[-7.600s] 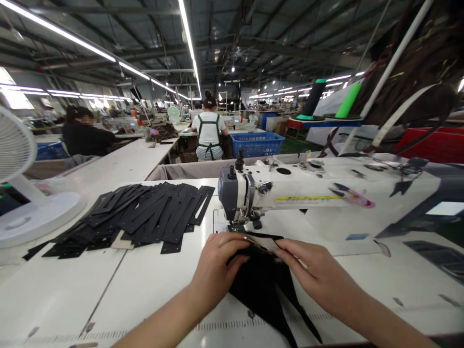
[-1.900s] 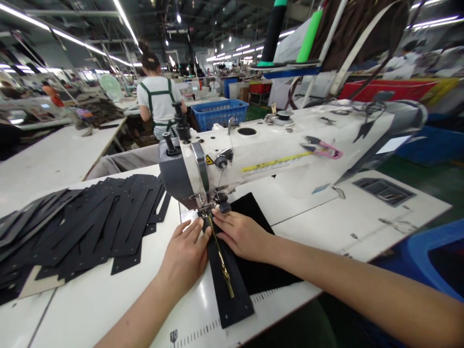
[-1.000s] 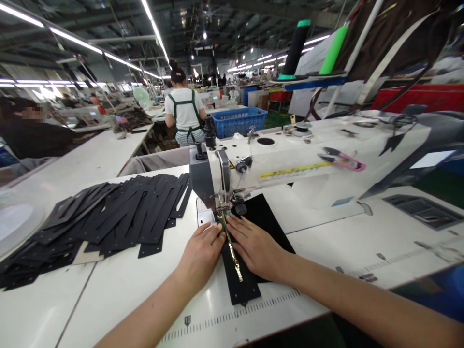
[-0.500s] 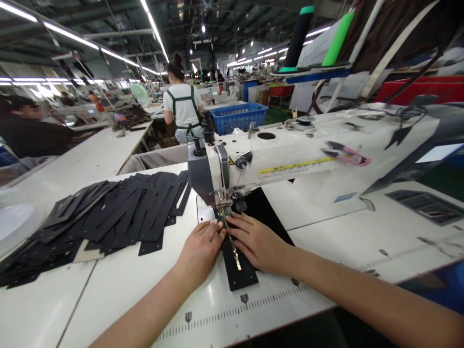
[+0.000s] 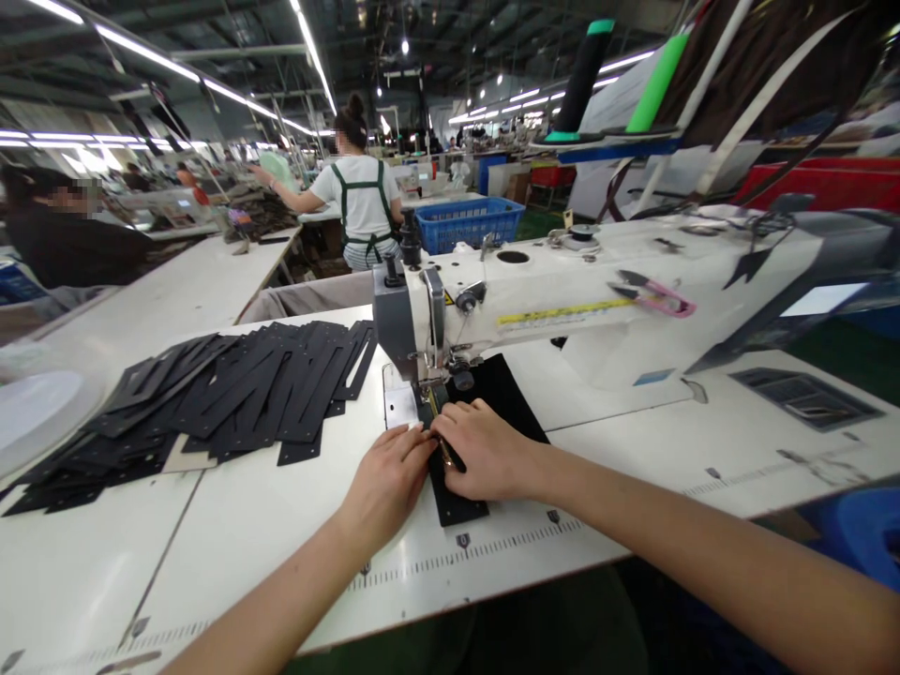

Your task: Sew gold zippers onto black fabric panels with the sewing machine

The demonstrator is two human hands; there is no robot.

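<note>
A black piece (image 5: 457, 506) with a gold zipper (image 5: 444, 452) lies under the needle area of the white sewing machine (image 5: 562, 305). My left hand (image 5: 392, 473) rests on its left edge, fingers together and bent, pressing it on the table. My right hand (image 5: 485, 450) is curled over the zipper, thumb and fingers pinched on it and partly hiding it. The fingertips of both hands nearly meet in front of the presser foot. A larger black panel (image 5: 517, 408) lies behind my right hand.
Black slotted pieces (image 5: 246, 394) are heaped on the white table (image 5: 281, 525) at the left, near a pale round object (image 5: 38, 412). Pink-handled snips (image 5: 657, 295) lie on the machine arm. Beyond stand a blue basket (image 5: 470, 225) and a person in a green apron (image 5: 366, 202).
The black piece has shifted slightly away from me, toward the machine. My right hand has curled its fingers from lying flatter. The person in the apron has stretched out an arm.
</note>
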